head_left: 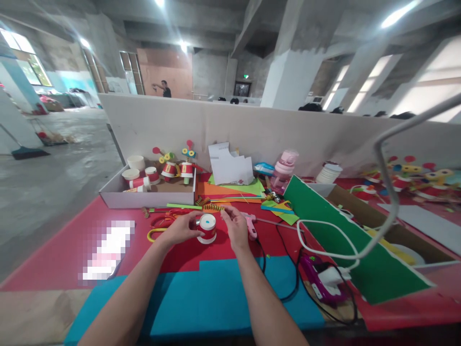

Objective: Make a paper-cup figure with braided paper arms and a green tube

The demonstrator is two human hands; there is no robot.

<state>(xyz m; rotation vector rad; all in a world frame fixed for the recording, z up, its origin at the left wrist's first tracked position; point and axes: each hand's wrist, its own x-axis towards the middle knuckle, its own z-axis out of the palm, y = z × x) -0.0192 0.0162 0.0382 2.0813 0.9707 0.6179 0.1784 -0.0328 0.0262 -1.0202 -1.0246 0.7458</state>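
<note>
An upside-down paper cup [208, 235], white with a red band, stands on the red table cover, a small blue spot on its upturned base. My left hand [183, 228] curls around the cup's left side, its thumb low against the wall. Just right of the cup, my right hand [236, 227] pinches the end of a yellow-and-black coiled spring [213, 207], which lies level behind the cup. Scissors with red and yellow handles [156, 234] rest left of my left hand, partly covered by it. A pink glue gun [251, 226] lies beside my right hand.
A white box [151, 199] at back left holds paper cups and figures made from cups. Coloured paper [209, 191] and a pink bottle [284, 168] are behind. A green board [334, 240], a bent white tube [387, 211] and a purple power strip [322, 281] occupy the right.
</note>
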